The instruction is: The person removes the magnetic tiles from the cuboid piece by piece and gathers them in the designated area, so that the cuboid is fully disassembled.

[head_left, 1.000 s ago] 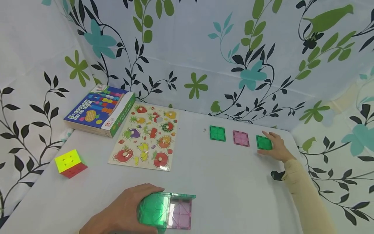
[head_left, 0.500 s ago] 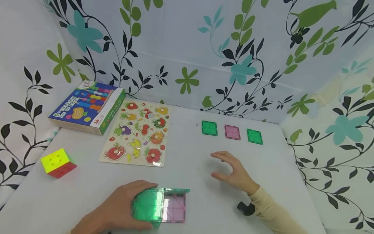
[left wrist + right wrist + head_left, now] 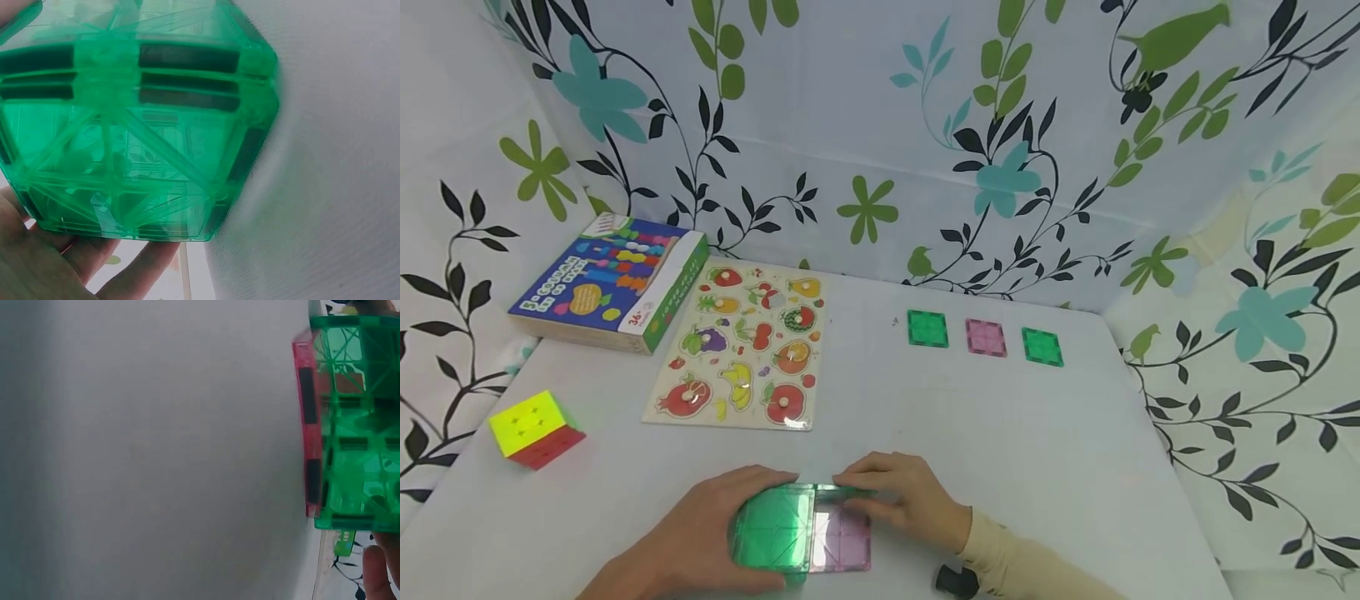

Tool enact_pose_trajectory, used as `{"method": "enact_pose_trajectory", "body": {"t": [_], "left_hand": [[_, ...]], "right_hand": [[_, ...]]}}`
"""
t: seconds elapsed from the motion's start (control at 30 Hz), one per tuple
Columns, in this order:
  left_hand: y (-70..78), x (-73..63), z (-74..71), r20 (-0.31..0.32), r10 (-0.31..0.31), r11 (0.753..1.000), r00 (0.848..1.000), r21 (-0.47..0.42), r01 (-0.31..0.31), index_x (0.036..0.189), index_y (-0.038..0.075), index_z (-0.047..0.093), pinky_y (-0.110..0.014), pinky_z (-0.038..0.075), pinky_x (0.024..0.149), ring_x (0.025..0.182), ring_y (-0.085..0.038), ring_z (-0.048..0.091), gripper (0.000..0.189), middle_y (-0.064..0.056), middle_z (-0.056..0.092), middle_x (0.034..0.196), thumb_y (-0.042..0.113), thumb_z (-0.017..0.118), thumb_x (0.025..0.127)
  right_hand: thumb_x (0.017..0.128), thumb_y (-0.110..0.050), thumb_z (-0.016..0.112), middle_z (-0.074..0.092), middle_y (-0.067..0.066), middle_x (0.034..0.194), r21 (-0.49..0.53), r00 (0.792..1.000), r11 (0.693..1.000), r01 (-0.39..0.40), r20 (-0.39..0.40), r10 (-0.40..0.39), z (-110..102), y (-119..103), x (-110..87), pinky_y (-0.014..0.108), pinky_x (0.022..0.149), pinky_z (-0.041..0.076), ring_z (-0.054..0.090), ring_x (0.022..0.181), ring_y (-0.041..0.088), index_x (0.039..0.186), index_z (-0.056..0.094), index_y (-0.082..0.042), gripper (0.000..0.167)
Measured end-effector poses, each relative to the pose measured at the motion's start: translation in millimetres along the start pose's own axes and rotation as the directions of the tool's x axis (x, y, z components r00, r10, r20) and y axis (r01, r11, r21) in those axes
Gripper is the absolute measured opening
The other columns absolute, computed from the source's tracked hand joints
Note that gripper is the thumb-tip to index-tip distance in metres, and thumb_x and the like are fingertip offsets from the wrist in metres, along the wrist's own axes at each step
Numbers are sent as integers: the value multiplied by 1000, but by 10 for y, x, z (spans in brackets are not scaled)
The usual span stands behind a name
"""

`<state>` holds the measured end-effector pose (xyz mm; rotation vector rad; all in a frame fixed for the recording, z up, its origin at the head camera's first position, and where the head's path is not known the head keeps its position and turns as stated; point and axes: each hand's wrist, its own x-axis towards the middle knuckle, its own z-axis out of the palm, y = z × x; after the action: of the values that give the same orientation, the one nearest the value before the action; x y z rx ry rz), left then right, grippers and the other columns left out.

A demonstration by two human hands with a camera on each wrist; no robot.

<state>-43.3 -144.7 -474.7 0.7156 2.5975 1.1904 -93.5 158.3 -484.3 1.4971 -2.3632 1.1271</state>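
Note:
Near the table's front, my left hand (image 3: 700, 533) grips a box-like block of clear green magnetic tiles (image 3: 775, 529), thumb on the near side and fingers on the far side. It fills much of the left wrist view, with dark magnet strips along the edges of its green tiles (image 3: 119, 156). A pink magnetic tile (image 3: 842, 542) lies flat against the block's right side, its edge (image 3: 309, 431) showing in the right wrist view. My right hand (image 3: 910, 496) pinches an upright green magnetic tile (image 3: 842, 492) at the pink tile's back edge, thumb in front and fingers behind.
At the back right lie two green tiles (image 3: 928, 328) (image 3: 1042, 347) with a pink tile (image 3: 986, 337) between them. A fruit puzzle board (image 3: 752, 346), a blue toy box (image 3: 606, 279) and a yellow-and-red puzzle cube (image 3: 537, 429) are on the left. Patterned cloth (image 3: 827, 108) hangs behind.
My right hand has left the rightmost green tile at the back and come forward and left to the upright tile. The left hand keeps its grip; the head view has shifted slightly.

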Motion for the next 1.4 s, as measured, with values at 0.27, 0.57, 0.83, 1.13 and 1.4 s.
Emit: {"method": "enact_pose_trajectory", "body": {"t": [0.27, 0.57, 0.83, 1.13, 1.4], "left_hand": [[-17, -19, 13, 0, 15, 999, 1000, -42, -15, 137, 29, 58, -20, 58, 76, 102, 1, 59, 84, 24, 63, 121, 64, 87, 67], [-14, -20, 7, 23, 2, 999, 1000, -48, -1, 138, 32, 57, -20, 58, 77, 104, 1, 58, 84, 22, 63, 123, 64, 87, 67], [10, -29, -12, 34, -39, 998, 999, -56, 40, 139, 36, 56, -20, 58, 76, 106, -1, 58, 84, 21, 63, 125, 64, 87, 65], [6, -22, -15, 38, -39, 997, 998, -65, 42, 139, 37, 55, -20, 58, 77, 107, -1, 58, 84, 23, 62, 126, 62, 88, 67], [2, -18, -9, 56, -38, 995, 998, -89, 43, 141, 36, 54, -20, 58, 76, 108, -2, 58, 85, 21, 62, 126, 60, 88, 67]], "right_hand": [[84, -11, 84, 76, -8, 95, -124, 998, 992, 38, -41, -44, 62, 4, 26, 3, 73, 45, 62, 75, -3, 119, 77, -17, 37], [85, -1, 80, 76, -3, 93, -36, 994, 997, -62, -96, 59, -58, 26, -75, 7, 71, 50, 67, 78, 1, 119, 76, -9, 35], [84, 2, 80, 78, 2, 98, 5, 983, 991, -132, -125, 131, -275, 82, -150, 15, 72, 56, 72, 84, 7, 119, 75, -6, 37], [90, -1, 75, 76, 5, 92, 88, 938, 950, -298, -157, 309, -689, 461, -141, 22, 65, 55, 60, 71, 11, 124, 72, -3, 34], [97, -12, 70, 73, 13, 124, 131, 782, 779, -614, -33, 622, -954, 947, -150, 18, 55, 38, 42, 61, 3, 132, 70, -9, 35]]}}
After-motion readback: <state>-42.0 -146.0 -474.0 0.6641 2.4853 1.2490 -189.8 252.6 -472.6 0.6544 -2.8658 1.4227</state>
